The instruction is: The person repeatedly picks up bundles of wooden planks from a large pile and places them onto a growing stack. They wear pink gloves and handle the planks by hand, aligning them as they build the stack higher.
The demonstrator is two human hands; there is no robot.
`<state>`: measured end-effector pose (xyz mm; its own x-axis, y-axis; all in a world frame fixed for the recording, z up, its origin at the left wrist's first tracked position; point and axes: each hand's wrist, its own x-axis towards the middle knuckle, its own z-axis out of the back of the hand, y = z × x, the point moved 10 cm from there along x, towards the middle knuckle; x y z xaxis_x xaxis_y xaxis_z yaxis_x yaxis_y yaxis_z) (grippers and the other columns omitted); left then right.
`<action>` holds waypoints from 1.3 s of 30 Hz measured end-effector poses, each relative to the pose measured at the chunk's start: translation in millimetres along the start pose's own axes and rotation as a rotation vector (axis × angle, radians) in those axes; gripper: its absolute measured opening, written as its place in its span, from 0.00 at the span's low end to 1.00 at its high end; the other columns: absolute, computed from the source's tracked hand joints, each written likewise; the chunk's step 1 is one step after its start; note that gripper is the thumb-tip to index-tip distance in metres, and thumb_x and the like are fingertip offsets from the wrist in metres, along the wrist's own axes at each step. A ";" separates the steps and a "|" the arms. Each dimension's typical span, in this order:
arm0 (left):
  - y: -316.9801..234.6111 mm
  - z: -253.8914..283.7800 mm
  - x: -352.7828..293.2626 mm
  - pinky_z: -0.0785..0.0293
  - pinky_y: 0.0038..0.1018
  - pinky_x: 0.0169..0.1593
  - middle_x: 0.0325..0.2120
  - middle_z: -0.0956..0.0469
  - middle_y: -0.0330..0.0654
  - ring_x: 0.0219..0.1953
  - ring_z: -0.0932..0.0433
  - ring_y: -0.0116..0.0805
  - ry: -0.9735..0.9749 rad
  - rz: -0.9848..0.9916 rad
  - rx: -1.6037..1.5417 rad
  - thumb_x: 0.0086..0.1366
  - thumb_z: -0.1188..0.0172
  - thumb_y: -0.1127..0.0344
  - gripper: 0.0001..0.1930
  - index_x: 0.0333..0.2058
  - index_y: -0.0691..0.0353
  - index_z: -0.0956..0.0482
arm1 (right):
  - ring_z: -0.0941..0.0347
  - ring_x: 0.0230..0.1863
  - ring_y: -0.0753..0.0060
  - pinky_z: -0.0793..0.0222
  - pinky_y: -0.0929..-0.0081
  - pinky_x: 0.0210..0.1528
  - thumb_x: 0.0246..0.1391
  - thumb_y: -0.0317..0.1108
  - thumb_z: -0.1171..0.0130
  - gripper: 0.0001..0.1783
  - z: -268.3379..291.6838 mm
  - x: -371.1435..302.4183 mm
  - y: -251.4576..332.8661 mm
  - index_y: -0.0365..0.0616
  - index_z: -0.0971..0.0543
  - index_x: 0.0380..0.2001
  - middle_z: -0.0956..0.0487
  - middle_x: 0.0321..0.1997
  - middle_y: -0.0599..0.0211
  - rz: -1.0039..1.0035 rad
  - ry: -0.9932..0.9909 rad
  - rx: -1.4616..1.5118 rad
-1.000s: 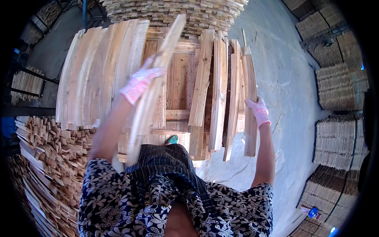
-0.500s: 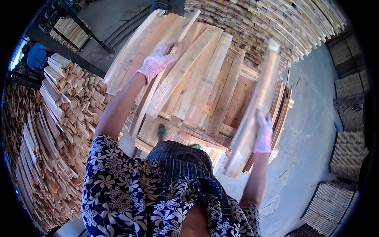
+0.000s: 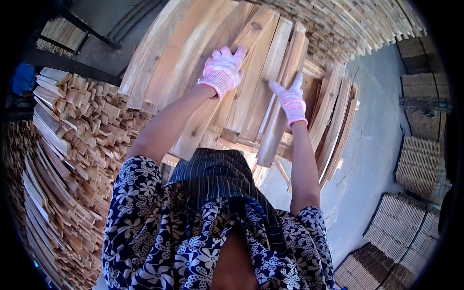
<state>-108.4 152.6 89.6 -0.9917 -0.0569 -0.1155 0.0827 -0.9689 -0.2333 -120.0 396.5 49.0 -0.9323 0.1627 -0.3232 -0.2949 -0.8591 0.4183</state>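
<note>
Both my hands wear pale pink knitted gloves. My left hand [image 3: 222,72] rests with spread fingers on the light wooden boards laid side by side, next to a knotted board [image 3: 256,31]. My right hand [image 3: 292,102] lies over a narrow board [image 3: 274,133], thumb and fingers apart. That board sits at a slight slant near the right end of the row. A wide pale board [image 3: 166,63] lies left of my left hand. The wooden stand beneath the boards is mostly hidden.
Several boards [image 3: 331,111] lean at the right side of the stand. A high pile of wood pieces [image 3: 87,130] rises on the left, and stacked slats [image 3: 357,24] stand at the back. Bundles of slats [image 3: 401,224] line the grey floor [image 3: 369,135] at right.
My right hand has brought the narrow board leftward and set it down on the row. My left hand has moved right; the piece it held now lies among the boards.
</note>
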 end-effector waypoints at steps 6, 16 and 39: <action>3.0 -0.4 -1.4 0.28 0.49 0.61 0.58 0.31 0.56 0.61 0.30 0.57 0.040 0.027 -0.011 0.65 0.38 0.51 0.36 0.70 0.43 0.41 | 0.33 0.68 0.58 0.42 0.67 0.71 0.52 0.42 0.27 0.65 -38.2 25.5 -43.5 0.43 0.64 0.78 0.33 0.71 0.49 0.106 0.129 0.737; 1.9 -2.6 -1.5 0.28 0.50 0.60 0.58 0.31 0.53 0.61 0.30 0.55 0.011 0.045 -0.004 0.65 0.37 0.52 0.34 0.68 0.43 0.39 | 0.29 0.64 0.35 0.34 0.54 0.65 0.55 0.56 0.36 0.55 -11.7 4.2 -13.6 0.47 0.52 0.76 0.32 0.66 0.30 0.211 -0.054 0.202; -5.3 6.6 -9.6 0.25 0.49 0.54 0.49 0.27 0.53 0.54 0.26 0.54 -0.082 0.013 0.010 0.61 0.36 0.54 0.32 0.64 0.46 0.34 | 0.29 0.59 0.28 0.32 0.48 0.62 0.60 0.62 0.45 0.50 -11.9 14.3 26.3 0.50 0.51 0.77 0.35 0.63 0.25 0.134 -0.138 -0.056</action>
<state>-100.0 156.7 98.4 -0.9953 -0.0887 -0.0385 0.0951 -0.9702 -0.2229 -138.6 370.5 45.3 -0.9835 0.1066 -0.1464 -0.1575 -0.9024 0.4012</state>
